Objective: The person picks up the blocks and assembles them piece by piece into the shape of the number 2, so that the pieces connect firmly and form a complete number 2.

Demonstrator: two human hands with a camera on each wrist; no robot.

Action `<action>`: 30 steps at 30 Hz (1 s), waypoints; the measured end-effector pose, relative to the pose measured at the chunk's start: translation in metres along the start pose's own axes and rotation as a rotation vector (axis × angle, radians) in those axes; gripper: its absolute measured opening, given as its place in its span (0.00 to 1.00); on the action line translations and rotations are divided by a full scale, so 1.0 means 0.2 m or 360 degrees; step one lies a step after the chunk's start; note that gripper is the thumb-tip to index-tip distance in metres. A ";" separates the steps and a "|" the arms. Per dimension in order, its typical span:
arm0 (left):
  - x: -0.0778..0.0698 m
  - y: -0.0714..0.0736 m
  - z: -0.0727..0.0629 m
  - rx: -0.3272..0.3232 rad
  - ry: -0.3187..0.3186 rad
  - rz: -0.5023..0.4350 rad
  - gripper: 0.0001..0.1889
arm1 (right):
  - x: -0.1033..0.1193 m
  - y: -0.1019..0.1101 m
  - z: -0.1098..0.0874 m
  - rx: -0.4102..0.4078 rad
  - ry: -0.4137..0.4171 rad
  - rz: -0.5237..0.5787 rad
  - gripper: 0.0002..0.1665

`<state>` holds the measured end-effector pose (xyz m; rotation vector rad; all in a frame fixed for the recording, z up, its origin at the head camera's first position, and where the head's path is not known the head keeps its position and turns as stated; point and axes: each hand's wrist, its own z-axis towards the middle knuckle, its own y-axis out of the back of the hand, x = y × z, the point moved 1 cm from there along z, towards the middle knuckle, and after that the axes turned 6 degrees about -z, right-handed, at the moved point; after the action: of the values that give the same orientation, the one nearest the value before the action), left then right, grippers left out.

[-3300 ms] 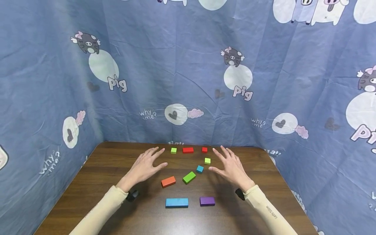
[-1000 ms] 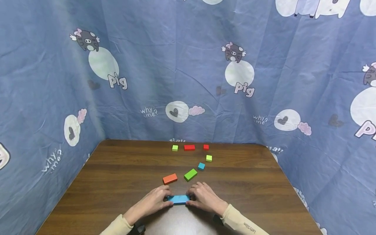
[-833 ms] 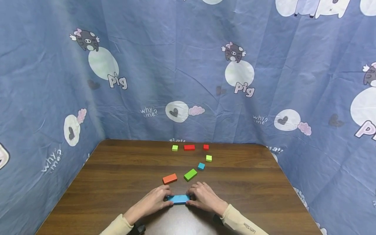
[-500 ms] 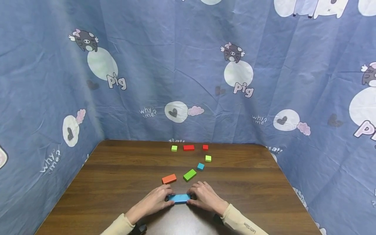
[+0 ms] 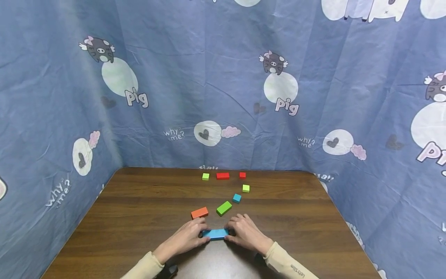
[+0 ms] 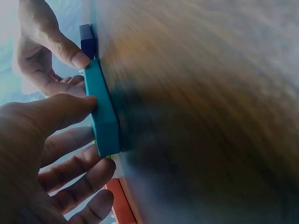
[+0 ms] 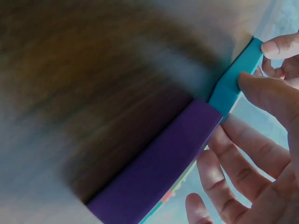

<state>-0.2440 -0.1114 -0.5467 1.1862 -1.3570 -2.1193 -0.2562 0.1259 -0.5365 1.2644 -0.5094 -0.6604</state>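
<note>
Both hands hold a long blue block (image 5: 216, 234) near the front middle of the table. My left hand (image 5: 188, 237) pinches its left end, with the thumb on the near face and the fingers behind. At the other end my right hand (image 5: 245, 233) grips it the same way. The left wrist view shows the left thumb pressed on the blue block (image 6: 102, 112). A purple block (image 7: 156, 163) lies close beside the blue block's right end in the right wrist view; the right hand hides it in the head view. An orange block (image 5: 199, 212) lies just beyond the left fingers.
A green block (image 5: 224, 208) lies beyond the hands, with a small blue cube (image 5: 237, 198) behind it. Farther back are a lime cube (image 5: 246, 188), a red cube (image 5: 242, 175), a red block (image 5: 223, 176) and another lime cube (image 5: 206, 176). A patterned curtain (image 5: 226, 97) borders the table.
Earliest, both hands were spread apart over the table with the blue block lying untouched. They then took its two ends, and over the last second it has shifted slightly right and away.
</note>
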 end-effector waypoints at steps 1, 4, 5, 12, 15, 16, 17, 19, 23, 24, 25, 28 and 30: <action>0.00 0.00 0.00 -0.0004 -0.0007 0.0011 0.13 | 0.00 0.00 0.00 0.0007 -0.0005 0.0001 0.17; 0.01 -0.01 0.02 -0.0008 -0.0014 0.0049 0.13 | -0.01 0.00 0.00 0.0016 -0.0017 0.0013 0.18; 0.00 -0.01 0.02 -0.0006 -0.0008 0.0062 0.14 | -0.01 0.00 0.00 0.0011 -0.0018 0.0010 0.17; 0.00 -0.02 0.02 -0.0003 0.0001 0.0114 0.15 | -0.01 -0.01 -0.01 -0.0052 0.0008 -0.0008 0.17; 0.00 -0.03 0.02 -0.0004 0.0005 0.0111 0.15 | -0.02 -0.01 -0.01 -0.0058 0.0015 0.0013 0.17; 0.00 -0.03 0.02 -0.0002 0.0006 0.0110 0.15 | -0.02 -0.01 -0.01 -0.0053 0.0011 0.0024 0.18; 0.00 -0.03 0.02 0.0001 0.0006 0.0106 0.15 | -0.03 0.00 -0.01 -0.0046 0.0004 0.0040 0.18; 0.00 -0.02 0.02 0.0008 0.0009 0.0096 0.15 | -0.04 0.01 -0.02 -0.0042 -0.0007 0.0058 0.19; -0.01 -0.02 0.03 0.0017 0.0009 0.0070 0.15 | -0.08 0.04 -0.03 -0.0063 -0.0045 0.0091 0.20; -0.01 -0.01 0.03 0.0021 0.0008 0.0062 0.15 | -0.09 0.04 -0.03 -0.0064 -0.0056 0.0095 0.20; -0.01 -0.01 0.03 0.0024 0.0009 0.0056 0.15 | -0.10 0.05 -0.03 -0.0065 -0.0066 0.0099 0.21; -0.01 -0.01 0.03 0.0029 0.0007 0.0049 0.15 | -0.14 0.07 -0.05 -0.0010 -0.0125 0.0136 0.23; 0.00 -0.01 0.03 0.0027 0.0005 0.0048 0.15 | -0.17 0.09 -0.06 0.0034 -0.0152 0.0163 0.23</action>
<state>-0.2488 -0.1059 -0.5465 1.1678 -1.3855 -2.0885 -0.2690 0.1598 -0.5221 1.2222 -0.6572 -0.6324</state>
